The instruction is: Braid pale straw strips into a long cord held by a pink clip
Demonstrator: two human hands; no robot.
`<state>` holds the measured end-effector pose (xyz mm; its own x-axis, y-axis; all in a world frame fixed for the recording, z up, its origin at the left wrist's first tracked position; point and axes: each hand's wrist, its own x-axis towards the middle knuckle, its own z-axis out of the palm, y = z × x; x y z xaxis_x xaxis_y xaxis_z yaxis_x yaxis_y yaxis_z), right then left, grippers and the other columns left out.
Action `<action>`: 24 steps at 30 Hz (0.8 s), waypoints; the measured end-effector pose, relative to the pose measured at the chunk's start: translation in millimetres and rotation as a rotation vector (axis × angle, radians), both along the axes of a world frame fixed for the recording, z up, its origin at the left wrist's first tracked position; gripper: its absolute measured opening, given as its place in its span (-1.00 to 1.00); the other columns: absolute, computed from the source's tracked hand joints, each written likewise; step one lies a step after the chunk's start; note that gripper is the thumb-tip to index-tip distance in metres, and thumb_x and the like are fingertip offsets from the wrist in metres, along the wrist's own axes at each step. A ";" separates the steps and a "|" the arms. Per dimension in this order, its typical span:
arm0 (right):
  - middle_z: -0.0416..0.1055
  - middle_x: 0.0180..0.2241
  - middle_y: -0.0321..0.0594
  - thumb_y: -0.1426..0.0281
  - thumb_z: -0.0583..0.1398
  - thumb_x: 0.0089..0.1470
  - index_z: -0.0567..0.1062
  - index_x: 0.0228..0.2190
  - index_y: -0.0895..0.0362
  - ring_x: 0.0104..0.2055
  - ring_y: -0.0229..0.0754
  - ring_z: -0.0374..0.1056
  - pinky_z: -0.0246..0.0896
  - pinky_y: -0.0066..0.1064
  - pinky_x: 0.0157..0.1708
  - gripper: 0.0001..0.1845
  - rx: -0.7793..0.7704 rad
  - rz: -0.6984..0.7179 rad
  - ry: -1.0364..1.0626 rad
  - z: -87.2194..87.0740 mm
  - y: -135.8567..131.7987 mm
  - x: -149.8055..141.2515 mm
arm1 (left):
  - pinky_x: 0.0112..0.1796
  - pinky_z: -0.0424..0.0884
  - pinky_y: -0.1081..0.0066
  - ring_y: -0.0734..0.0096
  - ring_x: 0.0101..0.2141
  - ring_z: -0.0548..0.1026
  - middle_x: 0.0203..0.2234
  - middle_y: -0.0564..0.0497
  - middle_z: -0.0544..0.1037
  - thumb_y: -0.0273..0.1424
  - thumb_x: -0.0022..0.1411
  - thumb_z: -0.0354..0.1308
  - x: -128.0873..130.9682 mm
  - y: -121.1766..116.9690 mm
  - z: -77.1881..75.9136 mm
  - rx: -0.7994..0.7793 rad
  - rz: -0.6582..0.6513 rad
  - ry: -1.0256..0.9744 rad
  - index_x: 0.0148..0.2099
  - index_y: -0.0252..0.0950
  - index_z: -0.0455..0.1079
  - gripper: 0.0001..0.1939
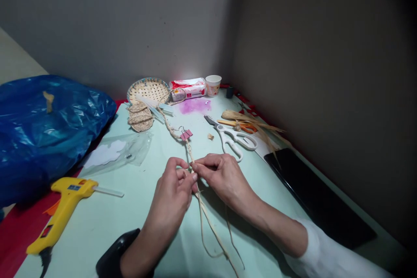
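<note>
A braided straw cord (170, 127) runs from the back of the table toward me, with a pink binder clip (186, 134) clamped on it. Just below the clip, my left hand (174, 189) pinches the cord from the left, thumb against fingers. From the other side my right hand (224, 176) closes thumb and forefinger on the same stretch, touching or nearly touching the left fingertips. Under the hands, loose straw strands (211, 226) hang down toward the front edge, one bent into a loop. The exact crossing of strands between the fingertips is hidden.
White scissors (231, 137) and dry husk strips (247, 119) lie to the right, near a black flat panel (316, 195). A yellow glue gun (61, 208) and blue plastic bag (52, 130) are left. Behind stand a twine ball (140, 117), woven basket (148, 91) and paper cup (213, 86).
</note>
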<state>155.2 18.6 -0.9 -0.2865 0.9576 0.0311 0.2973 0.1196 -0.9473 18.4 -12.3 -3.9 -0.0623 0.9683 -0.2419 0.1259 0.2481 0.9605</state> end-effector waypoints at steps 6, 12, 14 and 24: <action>0.43 -0.60 -0.27 0.36 0.12 0.05 0.61 -0.54 0.23 -0.53 -0.30 0.19 0.06 -0.45 -0.45 -0.69 -0.190 0.038 0.085 0.5 3.5 4.6 | -0.56 0.28 0.48 0.52 -0.67 0.32 -0.68 0.19 0.37 -0.38 0.15 0.12 -9.2 3.9 10.9 -0.035 -0.118 0.027 -0.33 -0.25 0.22 -0.89; 0.46 -0.55 -0.23 0.38 0.16 0.01 0.59 -0.56 0.24 -0.46 -0.28 0.25 0.10 -0.46 -0.39 -0.73 -0.281 0.028 0.203 3.9 5.3 7.0 | -0.47 0.28 0.50 0.51 -0.55 0.39 -0.55 0.06 0.53 -0.37 0.09 0.22 -11.7 4.2 12.9 0.008 -0.033 0.169 -0.42 -0.30 0.47 -0.89; 0.49 -0.52 -0.21 0.37 0.17 0.01 0.61 -0.52 0.24 -0.44 -0.26 0.28 0.12 -0.45 -0.37 -0.74 -0.283 0.032 0.224 3.7 5.3 7.0 | -0.31 0.34 0.46 0.39 -0.41 0.48 -0.49 0.01 0.60 -0.40 0.03 0.27 -10.2 4.5 13.0 0.046 0.016 0.199 -0.44 -0.29 0.54 -0.93; 0.51 -0.51 -0.22 0.36 0.17 0.03 0.62 -0.52 0.23 -0.46 -0.28 0.28 0.12 -0.47 -0.41 -0.73 -0.294 0.043 0.173 3.6 6.8 6.3 | -0.46 0.26 0.50 0.44 -0.48 0.44 -0.53 0.04 0.59 -0.38 0.01 0.31 -9.9 4.7 12.0 -0.012 0.074 0.189 -0.41 -0.29 0.54 -0.92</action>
